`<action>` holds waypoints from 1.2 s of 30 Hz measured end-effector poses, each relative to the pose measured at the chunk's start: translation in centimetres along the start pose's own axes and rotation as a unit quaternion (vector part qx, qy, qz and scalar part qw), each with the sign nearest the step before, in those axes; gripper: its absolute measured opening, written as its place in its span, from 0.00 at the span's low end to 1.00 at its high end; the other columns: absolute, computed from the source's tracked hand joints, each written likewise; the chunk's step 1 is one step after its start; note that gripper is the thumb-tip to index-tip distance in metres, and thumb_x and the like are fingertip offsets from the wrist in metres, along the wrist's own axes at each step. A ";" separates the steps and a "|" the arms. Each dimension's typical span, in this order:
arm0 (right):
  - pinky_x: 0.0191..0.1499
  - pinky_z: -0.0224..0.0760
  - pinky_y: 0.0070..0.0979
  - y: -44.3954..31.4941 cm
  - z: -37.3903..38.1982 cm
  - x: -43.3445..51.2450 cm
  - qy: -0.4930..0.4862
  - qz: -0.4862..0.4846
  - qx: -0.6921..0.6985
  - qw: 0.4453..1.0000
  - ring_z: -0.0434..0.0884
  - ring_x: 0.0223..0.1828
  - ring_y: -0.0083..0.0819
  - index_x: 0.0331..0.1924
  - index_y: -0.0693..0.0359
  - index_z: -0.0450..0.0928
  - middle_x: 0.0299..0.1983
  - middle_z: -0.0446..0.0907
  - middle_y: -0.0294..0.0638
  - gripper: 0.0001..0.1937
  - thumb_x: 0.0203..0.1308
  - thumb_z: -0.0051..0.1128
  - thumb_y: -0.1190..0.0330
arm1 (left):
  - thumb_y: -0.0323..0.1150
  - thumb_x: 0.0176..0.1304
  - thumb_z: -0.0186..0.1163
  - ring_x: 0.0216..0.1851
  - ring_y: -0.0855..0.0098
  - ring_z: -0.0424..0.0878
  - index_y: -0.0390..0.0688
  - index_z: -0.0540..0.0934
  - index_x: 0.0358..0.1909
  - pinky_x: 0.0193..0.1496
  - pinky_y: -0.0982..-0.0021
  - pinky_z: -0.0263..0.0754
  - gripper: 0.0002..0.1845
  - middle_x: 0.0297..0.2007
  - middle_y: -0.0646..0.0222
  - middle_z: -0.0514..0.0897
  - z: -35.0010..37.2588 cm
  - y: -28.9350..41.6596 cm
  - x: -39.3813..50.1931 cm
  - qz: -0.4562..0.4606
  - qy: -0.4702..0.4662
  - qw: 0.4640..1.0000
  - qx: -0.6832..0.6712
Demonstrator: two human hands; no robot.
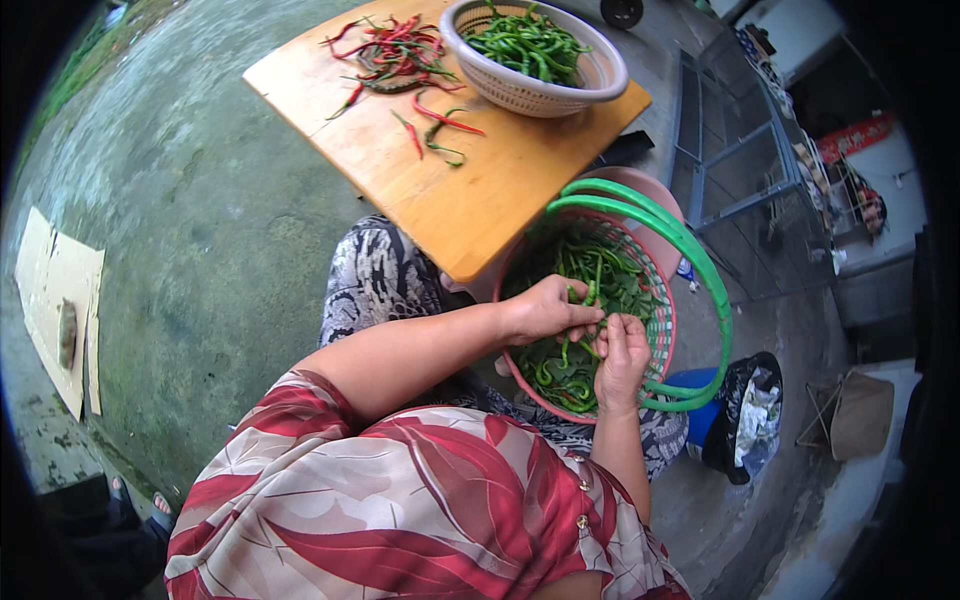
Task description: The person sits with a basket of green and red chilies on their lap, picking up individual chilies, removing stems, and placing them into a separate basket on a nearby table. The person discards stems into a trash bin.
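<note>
A woven plastic basket point(671, 322) with green handles point(705, 262) stands before me, holding green chili peppers point(600, 259) and green leaves point(637, 304). Over it, my left hand point(551, 307) is closed on several green chili peppers point(591, 292). My right hand point(624, 352) touches it at the fingertips, thumb and forefinger pinched together; whether a stem or pepper is between them is hidden. Beyond the hands, red and dark green chili peppers point(401, 49) lie on a wooden table point(360, 150). An oval plastic colander point(517, 94) of green chili peppers point(529, 45) stands there too.
A pink basin point(667, 202) is behind the basket. To the right are a blue container point(694, 420), a black plastic bag point(735, 390), a folding stool point(862, 416) and a metal-framed mesh panel point(735, 150). Cardboard point(56, 300) lies far left, near another person's feet point(161, 506).
</note>
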State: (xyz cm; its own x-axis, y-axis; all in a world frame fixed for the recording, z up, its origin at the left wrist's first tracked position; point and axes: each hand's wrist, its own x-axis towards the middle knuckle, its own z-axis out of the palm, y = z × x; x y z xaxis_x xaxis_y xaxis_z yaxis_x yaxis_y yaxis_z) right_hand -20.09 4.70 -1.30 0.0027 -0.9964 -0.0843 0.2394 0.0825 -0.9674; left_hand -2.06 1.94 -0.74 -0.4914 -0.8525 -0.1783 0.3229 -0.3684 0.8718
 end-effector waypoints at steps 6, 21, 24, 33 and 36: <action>0.28 0.59 0.16 -1.5 -0.4 -0.7 -0.087 0.062 0.111 0.988 0.65 0.23 0.17 0.40 0.60 0.73 0.29 0.74 0.33 0.06 0.74 0.54 0.68 | 0.33 0.70 0.62 0.25 0.82 0.76 0.39 0.80 0.43 0.27 0.80 0.67 0.08 0.32 0.71 0.84 -0.1 1.4 0.1 -0.079 -0.037 0.996 -0.012; 0.27 0.68 0.21 1.5 -5.6 10.5 0.106 -0.028 -0.367 0.924 0.76 0.24 0.22 0.44 0.65 0.78 0.29 0.80 0.36 0.13 0.57 0.69 0.71 | 0.25 0.64 0.58 0.31 0.78 0.78 0.41 0.75 0.52 0.33 0.76 0.70 0.14 0.40 0.67 0.84 -0.8 3.0 0.5 -0.024 0.082 0.991 -0.101; 0.35 0.75 0.28 1.6 -4.6 11.8 0.064 -0.049 -0.541 0.837 0.81 0.27 0.28 0.40 0.66 0.81 0.25 0.81 0.39 0.13 0.54 0.70 0.69 | 0.30 0.66 0.63 0.29 0.79 0.78 0.42 0.78 0.45 0.30 0.77 0.69 0.09 0.39 0.68 0.84 -1.1 3.0 0.6 -0.011 0.080 0.991 -0.106; 0.28 0.70 0.22 -2.7 -4.2 5.6 0.073 -0.129 -0.363 0.920 0.76 0.22 0.21 0.31 0.65 0.78 0.24 0.79 0.35 0.08 0.59 0.66 0.70 | 0.34 0.71 0.62 0.27 0.80 0.77 0.43 0.79 0.41 0.27 0.77 0.69 0.06 0.35 0.70 0.85 -1.2 2.1 0.7 -0.065 0.069 0.995 -0.042; 0.23 0.61 0.15 -4.1 -3.2 2.4 0.041 -0.014 -0.184 0.982 0.69 0.21 0.14 0.36 0.64 0.76 0.25 0.76 0.30 0.07 0.64 0.64 0.71 | 0.32 0.69 0.63 0.29 0.80 0.78 0.41 0.80 0.43 0.28 0.78 0.70 0.07 0.36 0.71 0.85 -0.6 1.9 0.5 -0.073 0.054 0.996 -0.011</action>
State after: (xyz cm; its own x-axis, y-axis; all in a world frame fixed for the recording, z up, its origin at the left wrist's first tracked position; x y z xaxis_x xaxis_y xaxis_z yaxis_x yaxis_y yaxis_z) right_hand -24.15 2.06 1.75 -0.0815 -0.9948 -0.0604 -0.1280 0.0706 -0.9893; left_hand -1.22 0.56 0.53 -0.4447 -0.8240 -0.3510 0.2724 -0.4978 0.8234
